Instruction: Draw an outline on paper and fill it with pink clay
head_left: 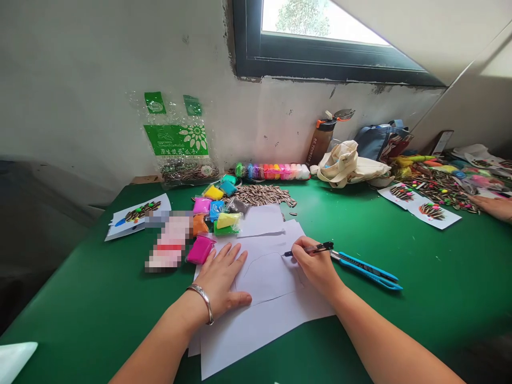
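My left hand (pixel 222 280) lies flat with fingers spread on a stack of white paper sheets (pixel 260 320), a silver bangle on the wrist. My right hand (pixel 316 264) is closed round a black pen (pixel 310 248), its tip touching the top sheet, where a curved outline is drawn. Blue scissors (pixel 368 270) lie on the green table (pixel 420 277) just right of that hand.
Small coloured clay packets (pixel 214 216) and a heap of striped sunflower seeds (pixel 262 194) lie behind the paper. A seed bag (pixel 180 141), a row of clay tubs (pixel 272 171), a bottle (pixel 322 140) and a cloth bag (pixel 348 162) stand by the wall. Another person's hand (pixel 496 206) rests at far right.
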`<action>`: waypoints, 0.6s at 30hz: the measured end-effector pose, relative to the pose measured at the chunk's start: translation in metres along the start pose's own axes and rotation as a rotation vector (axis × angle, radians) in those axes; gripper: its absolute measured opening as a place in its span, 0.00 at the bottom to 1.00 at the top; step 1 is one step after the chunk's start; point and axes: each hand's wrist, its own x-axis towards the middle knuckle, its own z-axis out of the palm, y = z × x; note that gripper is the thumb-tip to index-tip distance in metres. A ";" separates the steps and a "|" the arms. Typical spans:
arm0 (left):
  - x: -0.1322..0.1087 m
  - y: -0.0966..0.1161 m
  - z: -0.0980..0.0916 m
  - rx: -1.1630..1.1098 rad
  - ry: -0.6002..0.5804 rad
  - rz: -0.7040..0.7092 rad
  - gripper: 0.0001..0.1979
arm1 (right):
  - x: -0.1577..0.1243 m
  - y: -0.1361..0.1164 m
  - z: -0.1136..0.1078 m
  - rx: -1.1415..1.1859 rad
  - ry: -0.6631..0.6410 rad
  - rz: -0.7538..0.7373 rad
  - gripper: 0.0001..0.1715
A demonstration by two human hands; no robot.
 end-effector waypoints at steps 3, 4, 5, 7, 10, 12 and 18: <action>0.000 0.001 -0.002 0.004 -0.013 -0.006 0.45 | 0.001 0.001 -0.002 -0.006 0.001 0.003 0.12; 0.000 0.001 -0.002 0.006 -0.014 -0.007 0.45 | 0.001 0.001 -0.002 -0.009 0.002 0.001 0.12; 0.000 0.002 -0.002 0.008 -0.016 -0.008 0.45 | 0.002 0.001 -0.003 -0.012 0.006 -0.002 0.11; 0.000 0.002 -0.003 0.010 -0.016 -0.006 0.45 | 0.002 0.001 -0.003 -0.010 0.017 -0.006 0.11; -0.001 0.003 -0.005 0.011 -0.021 -0.009 0.44 | 0.002 0.000 -0.003 0.030 0.030 0.014 0.12; -0.001 0.004 -0.006 0.013 -0.028 -0.017 0.45 | 0.002 0.000 -0.002 0.065 0.029 0.032 0.12; -0.001 0.005 -0.005 0.007 -0.024 -0.017 0.45 | 0.003 0.001 0.000 0.097 0.001 0.029 0.12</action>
